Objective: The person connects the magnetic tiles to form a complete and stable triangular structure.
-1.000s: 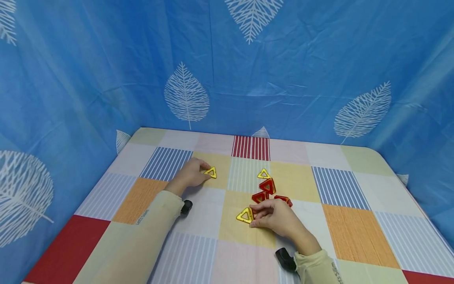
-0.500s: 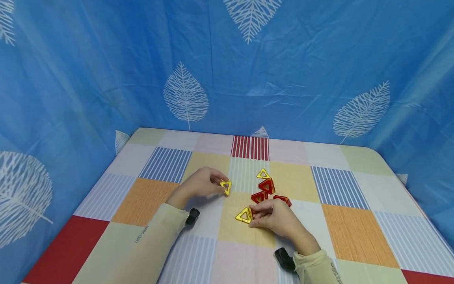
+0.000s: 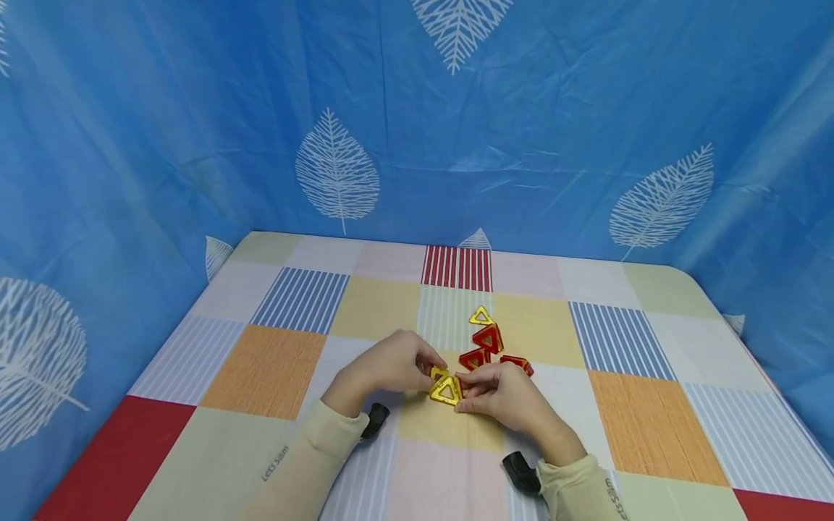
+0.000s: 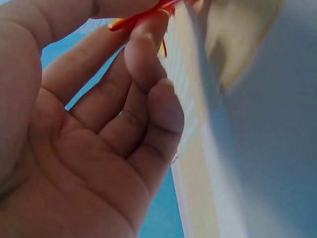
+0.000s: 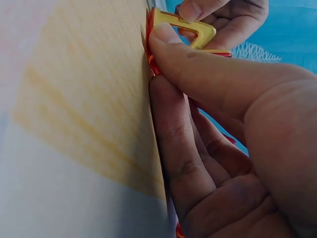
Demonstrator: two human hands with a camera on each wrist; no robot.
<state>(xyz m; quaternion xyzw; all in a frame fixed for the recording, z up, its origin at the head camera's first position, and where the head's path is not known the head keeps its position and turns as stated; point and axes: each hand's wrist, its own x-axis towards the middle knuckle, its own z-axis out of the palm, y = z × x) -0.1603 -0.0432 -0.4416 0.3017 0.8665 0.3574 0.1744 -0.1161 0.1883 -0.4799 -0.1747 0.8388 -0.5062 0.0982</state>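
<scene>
Both hands meet over the yellow check of the cloth. In the head view my left hand [image 3: 399,362] pinches a small yellow triangular magnetic tile [image 3: 439,373] at its fingertips. Right against it is another yellow triangular tile [image 3: 446,391], pinched between thumb and fingers of my right hand [image 3: 504,394]; the two overlap here. A red-edged tile [image 4: 130,22] shows at the left fingertips in the left wrist view. From the right wrist, a yellow tile frame [image 5: 208,34] with red beneath it sits between the fingers of both hands, close to the cloth.
Just beyond the right hand lie red triangular pieces [image 3: 489,338], with a lone yellow triangle [image 3: 481,315] behind them. A patchwork cloth [image 3: 247,449] covers the table. Blue curtains [image 3: 554,130] with white leaf prints enclose the back and sides.
My left hand has carried its yellow tile rightward and nearer, from the far left up to the tile in my right hand. The right hand has stayed almost still.
</scene>
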